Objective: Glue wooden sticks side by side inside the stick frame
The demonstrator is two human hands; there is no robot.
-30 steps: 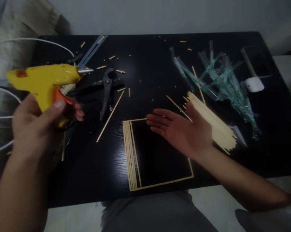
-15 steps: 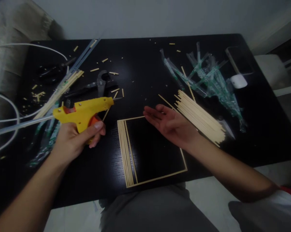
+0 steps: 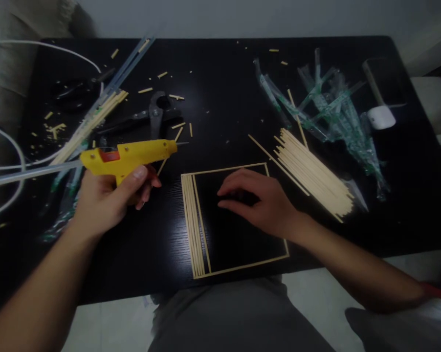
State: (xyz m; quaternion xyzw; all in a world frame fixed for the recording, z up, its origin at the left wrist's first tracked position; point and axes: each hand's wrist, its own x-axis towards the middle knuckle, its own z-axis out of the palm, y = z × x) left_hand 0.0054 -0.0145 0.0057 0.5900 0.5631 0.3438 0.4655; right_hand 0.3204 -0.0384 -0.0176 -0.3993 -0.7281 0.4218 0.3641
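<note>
My left hand [image 3: 114, 195] is closed round the handle of a yellow glue gun [image 3: 132, 155], whose nozzle points right. A long clear glue stick [image 3: 33, 173] runs out of its back end. My right hand [image 3: 257, 198] hovers over a square frame of thin wooden sticks [image 3: 242, 266], fingers curved and thumb apart from them, with nothing between. Along the frame's left side several wooden sticks [image 3: 193, 225] lie side by side, and the rightmost one stands slightly apart. Right of my right hand lies a pile of loose wooden sticks [image 3: 312, 176].
Pliers [image 3: 156, 115] and black-handled scissors [image 3: 74, 93] lie at the left among stick scraps and a white cable [image 3: 18, 151]. Crumpled plastic wrappers [image 3: 338, 112], a phone [image 3: 384, 80] and a white case [image 3: 381, 117] are at the right. A pointed blade [image 3: 358, 195] shows beside the pile.
My right hand has turned from palm up to palm down, its fingers curling, and moved slightly right and down. The glue gun stays in my left hand. The view has shifted a little.
</note>
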